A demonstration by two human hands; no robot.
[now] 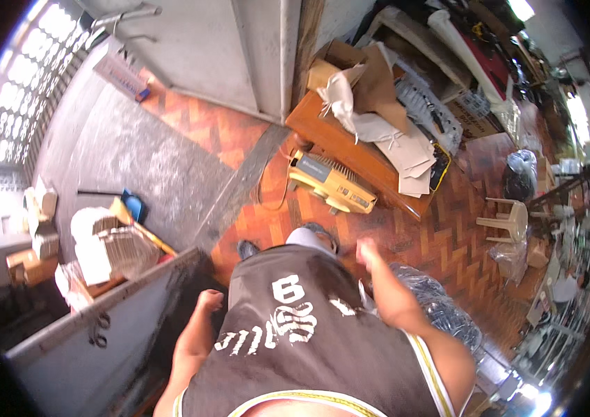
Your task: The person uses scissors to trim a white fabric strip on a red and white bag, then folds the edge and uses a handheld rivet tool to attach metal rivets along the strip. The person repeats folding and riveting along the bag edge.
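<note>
My left hand (pixel 209 300) hangs low beside my dark jersey, next to a grey door edge (pixel 107 299). Its fingers look curled in, with nothing visible in them. On the other side, my right hand (pixel 368 251) is held forward of my body, loosely closed, and no object shows in it. Both hands are slightly blurred. Ahead of my feet, a yellow and grey machine with a slatted side (pixel 333 182) sits on the wood-patterned floor, a cord looping to its left. Neither hand touches it.
A wooden table (pixel 309 121) bears cardboard pieces (pixel 406 156) and white cloth (pixel 340 101). A blue dustpan (pixel 133 206) and a wrapped white stack (pixel 110 250) are at left. Plastic-wrapped items (pixel 441 302) lie close on my right; a cream plastic chair (pixel 507 219) stands farther right.
</note>
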